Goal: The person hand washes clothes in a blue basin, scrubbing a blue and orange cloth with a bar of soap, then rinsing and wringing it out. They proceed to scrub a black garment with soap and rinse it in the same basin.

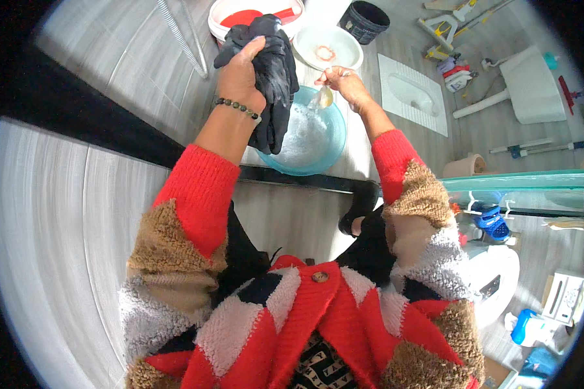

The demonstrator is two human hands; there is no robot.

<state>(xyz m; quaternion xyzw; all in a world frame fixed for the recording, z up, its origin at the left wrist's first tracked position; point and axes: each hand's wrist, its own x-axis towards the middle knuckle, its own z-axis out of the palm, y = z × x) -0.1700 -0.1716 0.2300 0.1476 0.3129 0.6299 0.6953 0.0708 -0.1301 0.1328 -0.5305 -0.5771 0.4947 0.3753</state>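
My left hand (241, 84) is closed around a bunched black garment (278, 71), which looks wet and streaked with pale suds. Its lower end hangs at the left side of a light-blue basin (305, 170). Foamy whitish water (302, 133) lies in the basin. Over the basin's far right rim, my right hand (344, 84) pinches a small pale scoop-like thing (324, 98), whitish with a yellowish edge. Its exact kind is hard to make out. The two hands are apart, and the right one does not touch the garment.
Behind the blue basin stand a white basin (348, 57), a white tub with something red inside (219, 16) and a black bucket (366, 24). A squat toilet (402, 78) lies to the right. A dark raised ledge (285, 177) crosses in front; a shower hose (175, 35) hangs far left.
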